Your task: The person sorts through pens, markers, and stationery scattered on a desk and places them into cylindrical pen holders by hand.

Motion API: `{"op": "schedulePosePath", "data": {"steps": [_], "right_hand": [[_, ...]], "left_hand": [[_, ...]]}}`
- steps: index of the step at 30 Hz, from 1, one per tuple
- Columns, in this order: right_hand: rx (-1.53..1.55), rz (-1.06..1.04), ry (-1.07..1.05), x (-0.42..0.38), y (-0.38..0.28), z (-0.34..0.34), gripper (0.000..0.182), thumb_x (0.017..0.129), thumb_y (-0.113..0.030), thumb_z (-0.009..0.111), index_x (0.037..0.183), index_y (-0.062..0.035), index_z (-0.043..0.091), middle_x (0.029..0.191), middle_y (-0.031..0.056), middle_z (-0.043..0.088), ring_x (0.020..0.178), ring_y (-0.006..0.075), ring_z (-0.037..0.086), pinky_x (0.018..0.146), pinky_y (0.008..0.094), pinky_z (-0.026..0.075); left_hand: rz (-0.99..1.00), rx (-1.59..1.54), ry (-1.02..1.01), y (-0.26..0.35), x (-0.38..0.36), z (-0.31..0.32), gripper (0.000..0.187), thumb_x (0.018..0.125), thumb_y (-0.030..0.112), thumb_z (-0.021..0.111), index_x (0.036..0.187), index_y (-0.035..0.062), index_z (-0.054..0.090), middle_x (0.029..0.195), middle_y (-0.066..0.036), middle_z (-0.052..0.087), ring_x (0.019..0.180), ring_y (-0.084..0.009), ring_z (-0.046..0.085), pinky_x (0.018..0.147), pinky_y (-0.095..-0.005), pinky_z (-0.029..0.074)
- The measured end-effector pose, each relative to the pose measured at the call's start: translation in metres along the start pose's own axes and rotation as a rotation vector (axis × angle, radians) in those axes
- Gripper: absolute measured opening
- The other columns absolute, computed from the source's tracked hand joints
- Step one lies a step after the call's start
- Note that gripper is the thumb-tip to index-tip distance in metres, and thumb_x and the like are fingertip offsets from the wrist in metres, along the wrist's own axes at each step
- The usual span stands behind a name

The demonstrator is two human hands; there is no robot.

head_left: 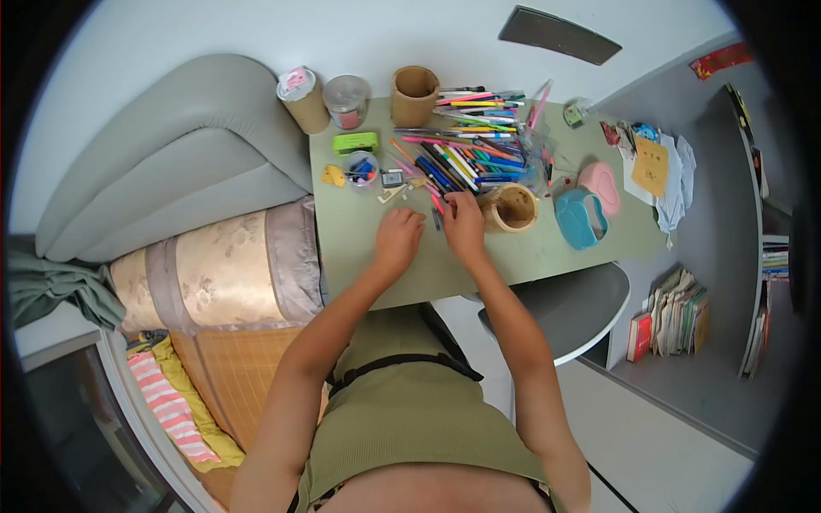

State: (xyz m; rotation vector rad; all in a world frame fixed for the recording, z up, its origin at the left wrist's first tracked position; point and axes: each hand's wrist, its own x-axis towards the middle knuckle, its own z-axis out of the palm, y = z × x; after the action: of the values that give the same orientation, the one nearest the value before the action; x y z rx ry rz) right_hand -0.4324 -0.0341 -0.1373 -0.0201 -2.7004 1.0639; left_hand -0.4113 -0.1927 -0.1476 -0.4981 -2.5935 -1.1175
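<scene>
On the green desk (359, 256), my left hand (399, 236) rests with loosely bent fingers, and nothing shows in them. Close beside it, my right hand (464, 224) reaches the near edge of a pile of pens (457, 162), its fingers bent downward and drawn in. Whatever lies under those fingertips is hidden. A pink pen (437, 203) pokes out just left of my right hand, and a small dark piece (437, 220) lies between both hands. Right of my right hand stands a wooden pen holder (516, 208), and another brown holder (415, 94) stands at the back.
Left of the pens are a small tub (361, 169), a sharpener-like item (392, 179), a green box (355, 143) and a yellow piece (333, 175). Two canisters stand behind. A blue container (581, 220) and a pink one (599, 188) sit right. A grey stool (560, 312) is below.
</scene>
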Motion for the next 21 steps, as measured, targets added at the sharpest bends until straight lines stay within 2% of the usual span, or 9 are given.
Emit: {"op": "schedulePosePath", "data": {"steps": [2,5,8,14,21], "right_hand": [[-0.134,-0.042,0.046,-0.012,0.006,-0.002,0.018,0.085,-0.001,0.062,0.102,-0.0022,0.064,0.097,0.0166,0.062,0.079,0.0335,0.065,0.068,0.0424,0.052],[-0.291,-0.016,-0.04,-0.024,0.003,-0.007,0.02,0.083,-0.003,0.062,0.103,-0.0027,0.062,0.101,0.017,0.06,0.084,0.0375,0.064,0.07,0.0455,0.053],[-0.407,-0.027,-0.112,-0.03,0.01,-0.003,0.015,0.084,-0.006,0.062,0.098,-0.0045,0.059,0.099,0.0136,0.056,0.088,0.034,0.065,0.071,0.0424,0.056],[-0.543,-0.065,-0.106,-0.029,0.016,0.003,0.008,0.085,-0.006,0.06,0.093,-0.0056,0.058,0.096,0.0108,0.055,0.086,0.0277,0.067,0.067,0.0371,0.057],[-0.478,0.005,-0.09,-0.025,0.013,0.005,0.01,0.085,-0.008,0.063,0.092,-0.0058,0.057,0.096,0.0121,0.056,0.081,0.0303,0.067,0.063,0.0408,0.056]], "left_hand": [[0.001,0.018,-0.027,0.007,0.002,0.011,0.018,0.078,0.006,0.066,0.096,0.0088,0.068,0.088,-0.007,0.058,0.086,-0.0269,0.057,0.076,-0.0393,0.046],[0.039,0.055,-0.057,0.008,0.007,0.025,0.02,0.079,0.006,0.061,0.097,0.0102,0.068,0.088,-0.006,0.056,0.087,-0.0258,0.056,0.075,-0.0388,0.045],[0.084,0.118,-0.094,0.005,0.007,0.033,0.022,0.079,0.006,0.058,0.098,0.0121,0.067,0.088,-0.006,0.055,0.087,-0.0248,0.056,0.074,-0.0381,0.043],[0.142,0.227,-0.168,-0.001,0.012,0.027,0.024,0.078,0.009,0.06,0.1,0.0142,0.068,0.093,-0.005,0.056,0.09,-0.0238,0.056,0.076,-0.0375,0.043],[0.237,0.288,-0.165,-0.01,0.019,0.025,0.02,0.081,0.011,0.057,0.1,0.0126,0.065,0.1,-0.005,0.057,0.095,-0.0235,0.054,0.082,-0.0371,0.042]]}}
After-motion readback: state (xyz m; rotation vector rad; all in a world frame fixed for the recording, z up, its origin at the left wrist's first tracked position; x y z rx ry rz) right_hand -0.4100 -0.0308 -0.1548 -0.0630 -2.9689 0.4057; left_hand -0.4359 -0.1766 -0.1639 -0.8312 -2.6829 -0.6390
